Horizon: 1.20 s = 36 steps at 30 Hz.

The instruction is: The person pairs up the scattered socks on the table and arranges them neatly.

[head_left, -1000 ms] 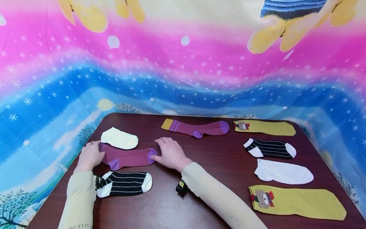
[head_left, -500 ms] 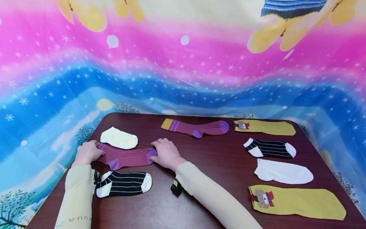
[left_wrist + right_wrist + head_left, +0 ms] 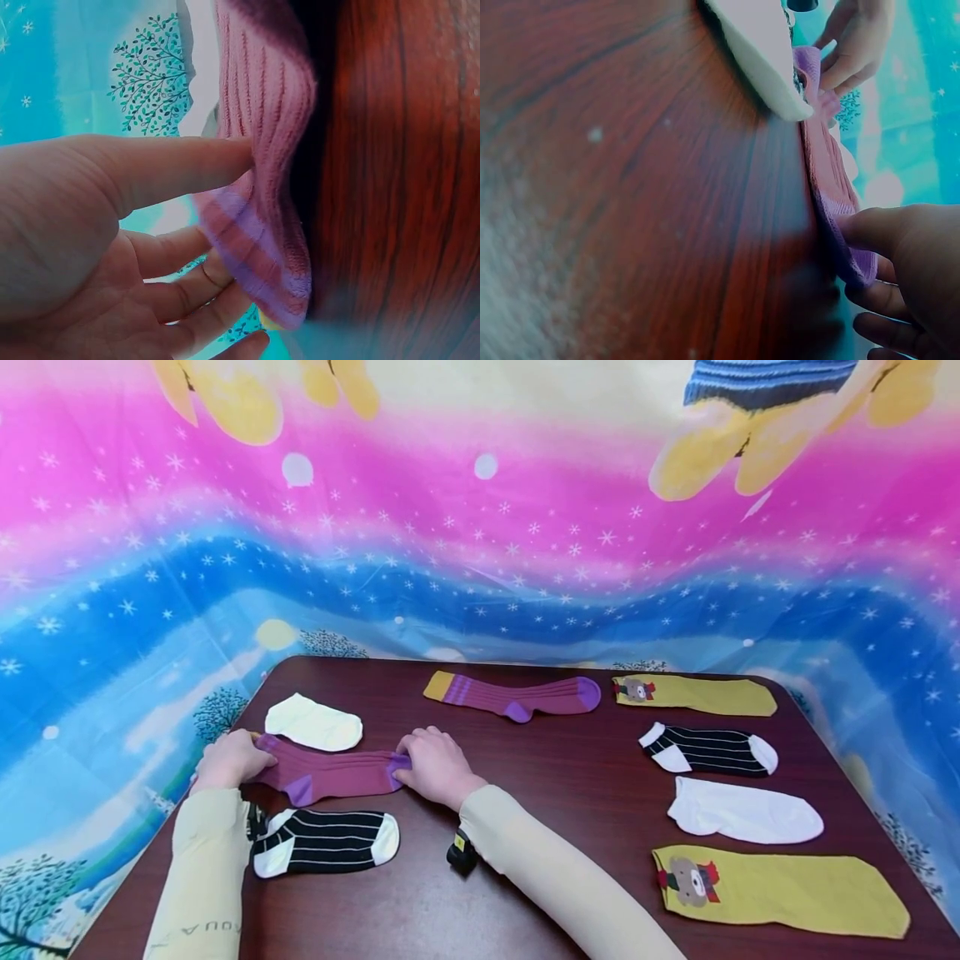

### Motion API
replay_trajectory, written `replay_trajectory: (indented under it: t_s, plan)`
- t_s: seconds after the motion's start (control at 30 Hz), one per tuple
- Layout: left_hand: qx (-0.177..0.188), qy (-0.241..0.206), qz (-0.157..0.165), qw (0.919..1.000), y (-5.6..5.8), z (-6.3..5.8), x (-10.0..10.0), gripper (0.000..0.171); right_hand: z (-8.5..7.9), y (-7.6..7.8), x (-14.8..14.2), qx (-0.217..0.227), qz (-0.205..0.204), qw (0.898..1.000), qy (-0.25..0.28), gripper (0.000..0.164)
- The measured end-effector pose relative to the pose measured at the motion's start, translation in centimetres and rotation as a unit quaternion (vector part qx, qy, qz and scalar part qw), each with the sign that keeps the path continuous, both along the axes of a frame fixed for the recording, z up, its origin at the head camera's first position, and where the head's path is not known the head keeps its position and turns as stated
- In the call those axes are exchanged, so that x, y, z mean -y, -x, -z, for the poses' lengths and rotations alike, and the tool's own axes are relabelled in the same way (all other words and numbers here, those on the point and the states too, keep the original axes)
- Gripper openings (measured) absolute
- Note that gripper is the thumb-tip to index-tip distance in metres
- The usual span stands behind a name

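A mauve ribbed sock (image 3: 337, 774) with purple heel and toe lies at the table's left side, between both hands. My left hand (image 3: 228, 762) pinches its cuff end, the thumb on the ribbing and the fingers behind the striped cuff (image 3: 247, 240) in the left wrist view. At the toe (image 3: 859, 262), my right hand (image 3: 435, 768) pinches the purple tip between thumb and fingers. A white sock (image 3: 313, 723) lies just behind it. In front, a black striped sock (image 3: 333, 842) with white heel and toe lies beside the left wrist.
Another mauve sock (image 3: 517, 695) lies at the back middle. Down the right side are a yellow bear sock (image 3: 705, 695), a black striped sock (image 3: 708, 750), a white sock (image 3: 746, 812) and a second yellow bear sock (image 3: 795, 892). A printed cloth (image 3: 480, 543) hangs behind the table.
The right hand has shifted left onto the sock's toe, which is now slightly gathered. The left hand has moved a little left at the cuff. The other socks have stayed put.
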<state>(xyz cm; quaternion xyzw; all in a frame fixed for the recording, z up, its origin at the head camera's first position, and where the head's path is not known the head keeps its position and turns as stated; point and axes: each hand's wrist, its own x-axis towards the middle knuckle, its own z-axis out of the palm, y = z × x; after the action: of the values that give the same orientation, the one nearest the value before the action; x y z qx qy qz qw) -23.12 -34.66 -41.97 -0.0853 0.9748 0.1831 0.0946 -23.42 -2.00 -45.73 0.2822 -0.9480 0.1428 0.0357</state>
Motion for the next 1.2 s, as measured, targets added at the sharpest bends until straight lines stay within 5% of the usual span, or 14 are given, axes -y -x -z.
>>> replay_trajectory:
  t_s: [0.13, 0.47, 1.0, 1.1, 1.2]
  plan:
    - [0.0, -0.016, 0.009, 0.9998, 0.0, 0.0, 0.1, 0.022, 0.0, -0.1, 0.1, 0.005, -0.001, 1.0, 0.005, 0.03]
    - [-0.026, -0.022, 0.016, 0.9993, -0.2, 0.0, 0.2, 0.043, 0.0, -0.2, -0.1, 0.004, -0.007, 1.0, 0.024, 0.021]
    - [-0.074, -0.063, -0.009, 0.9952, -0.4, -0.8, -0.5, 0.027, -0.2, -0.2, -0.8, 0.037, 0.007, 0.995, 0.087, 0.011]
    - [-0.078, -0.073, -0.005, 0.9943, -0.4, -0.9, -0.5, 0.037, -0.4, -0.1, -1.1, 0.043, 0.01, 0.993, 0.106, 0.01]
    - [-0.077, -0.071, 0.01, 0.9945, -0.4, -1.1, -0.6, 0.03, -0.5, 0.0, -1.4, 0.048, 0.012, 0.991, 0.122, 0.009]
